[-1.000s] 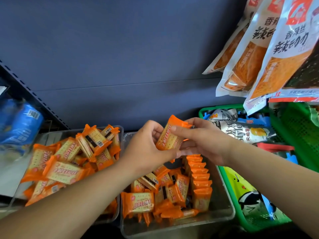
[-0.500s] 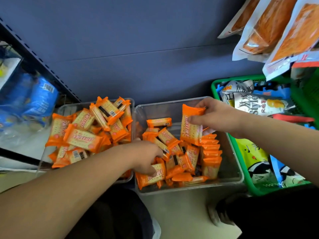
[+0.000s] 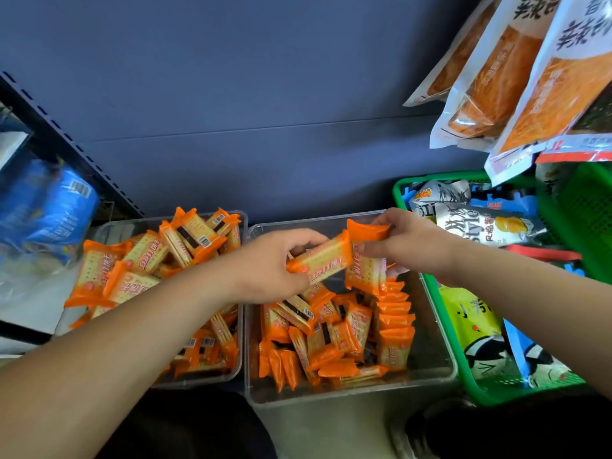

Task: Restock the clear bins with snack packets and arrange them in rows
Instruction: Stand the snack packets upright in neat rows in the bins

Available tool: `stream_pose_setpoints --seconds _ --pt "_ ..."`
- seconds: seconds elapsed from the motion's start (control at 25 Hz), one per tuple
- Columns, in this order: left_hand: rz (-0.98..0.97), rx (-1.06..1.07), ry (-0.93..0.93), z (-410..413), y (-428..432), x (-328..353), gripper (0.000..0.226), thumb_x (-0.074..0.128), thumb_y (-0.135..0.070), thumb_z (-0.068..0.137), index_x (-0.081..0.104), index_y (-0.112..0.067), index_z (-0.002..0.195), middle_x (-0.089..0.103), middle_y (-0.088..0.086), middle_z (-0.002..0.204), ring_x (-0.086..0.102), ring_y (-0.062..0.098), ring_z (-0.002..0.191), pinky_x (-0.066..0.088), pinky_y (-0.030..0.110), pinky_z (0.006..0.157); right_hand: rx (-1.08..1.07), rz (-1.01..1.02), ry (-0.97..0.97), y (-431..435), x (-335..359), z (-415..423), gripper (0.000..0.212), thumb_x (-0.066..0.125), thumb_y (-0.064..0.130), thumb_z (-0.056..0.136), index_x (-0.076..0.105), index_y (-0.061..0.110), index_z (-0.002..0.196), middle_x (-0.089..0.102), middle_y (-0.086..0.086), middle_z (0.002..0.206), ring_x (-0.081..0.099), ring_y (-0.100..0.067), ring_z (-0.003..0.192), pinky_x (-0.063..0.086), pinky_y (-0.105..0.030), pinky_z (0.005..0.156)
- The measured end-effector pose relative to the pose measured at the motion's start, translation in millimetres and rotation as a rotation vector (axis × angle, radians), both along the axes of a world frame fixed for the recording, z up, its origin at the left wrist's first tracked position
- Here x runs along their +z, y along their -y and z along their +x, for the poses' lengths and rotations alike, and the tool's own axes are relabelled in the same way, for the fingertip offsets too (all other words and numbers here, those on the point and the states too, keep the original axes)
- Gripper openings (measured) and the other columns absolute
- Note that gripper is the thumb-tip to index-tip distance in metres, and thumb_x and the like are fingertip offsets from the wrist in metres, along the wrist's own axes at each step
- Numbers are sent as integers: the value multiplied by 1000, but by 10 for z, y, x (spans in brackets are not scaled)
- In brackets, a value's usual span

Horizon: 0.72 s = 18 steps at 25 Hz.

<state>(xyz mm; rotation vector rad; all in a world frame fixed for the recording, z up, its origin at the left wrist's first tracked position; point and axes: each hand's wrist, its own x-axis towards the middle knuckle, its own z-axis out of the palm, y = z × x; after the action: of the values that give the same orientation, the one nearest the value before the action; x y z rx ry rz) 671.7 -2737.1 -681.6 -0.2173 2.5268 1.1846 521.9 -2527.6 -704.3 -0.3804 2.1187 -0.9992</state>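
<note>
Two clear bins stand side by side on the shelf. The left bin (image 3: 109,226) is heaped with orange cracker packets. The right bin (image 3: 440,356) has a loose pile of packets at its left and a neat upright row of packets (image 3: 395,313) along its right side. My left hand (image 3: 268,266) grips one orange packet (image 3: 323,260) tilted above the right bin. My right hand (image 3: 407,241) pinches the top of another orange packet (image 3: 366,256), held upright at the far end of the row. The two packets touch.
A green basket (image 3: 402,190) with mixed snack bags stands right of the bins. Large orange-and-white snack bags (image 3: 516,77) hang above it. Blue packages (image 3: 49,210) lie on the shelf at the left. A dark blue back panel (image 3: 248,111) runs behind the bins.
My left hand rose from the loose pile with a packet and brought it up to the packet in my right hand. My right hand stayed at the far end of the row.
</note>
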Motion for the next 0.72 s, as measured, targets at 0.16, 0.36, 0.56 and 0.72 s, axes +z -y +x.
stream_pose_setpoints --seconds 0.16,0.36,0.56,0.72 --pt "49 125 -92 -56 -12 7 56 83 -10 82 60 -32 128 70 -11 104 69 3 78 52 17 63 -14 -12 -2 -41 -8 -24 41 85 27 81 58 28 112 74 -7 111 72 -30 102 64 -53 85" --pt "198 276 -235 -125 -110 -3 43 87 -7 82 67 -23 116 77 -4 103 75 9 89 63 29 82 8 -233 168 31 118 78 41 82 14 88 61 17 123 78 -6 110 77 -24 99 62 -49 92" --pt "312 495 -263 -156 -101 -109 49 90 -15 81 68 -17 125 77 -3 111 76 7 97 62 34 90 -7 -333 186 17 205 124 48 83 13 82 61 12 125 78 -10 110 77 -27 100 63 -48 89" --pt "322 374 -158 -154 -176 -177 20 65 -32 103 76 -22 117 80 -8 106 75 7 101 61 39 94 -16 -354 175 42 254 149 55 85 21 74 61 14 123 79 -8 107 78 -26 99 62 -49 91"
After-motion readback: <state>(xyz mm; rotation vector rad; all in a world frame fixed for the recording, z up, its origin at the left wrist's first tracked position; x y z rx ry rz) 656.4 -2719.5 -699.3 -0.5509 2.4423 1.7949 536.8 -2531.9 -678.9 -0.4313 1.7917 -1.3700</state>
